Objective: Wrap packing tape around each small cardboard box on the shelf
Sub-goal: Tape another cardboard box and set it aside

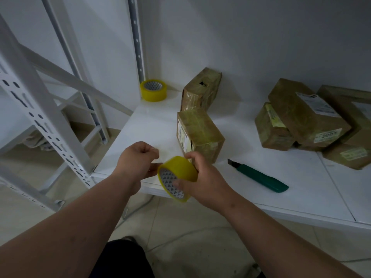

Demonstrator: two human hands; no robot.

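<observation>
up front, from the head camera: two bare forearms reaching over the front edge of a white shelf (261, 173). right hand (197, 178) wrapped around a yellow tape roll (177, 177), fingers curled over the rim and thumb across the patterned core, roll tilted on edge just above the shelf lip. left hand (138, 161) just beside the roll, fingers curled and pinching at the roll's near edge; whether a loose tape end sits between them, cannot tell.

directly behind the hands, standing on the shelf: a small cardboard box (199, 135) glossy with tape. behind that, touching or nearly touching, a second taped box (201, 90) near the back wall. in the back left corner, a spare tape roll (153, 90) lying flat beside the perforated upright. to the right of the hands, a green utility knife (259, 176) lying flat, blade end toward the near box. further right, well apart, a pile of boxes (309, 117) stacked unevenly, some bearing labels.
</observation>
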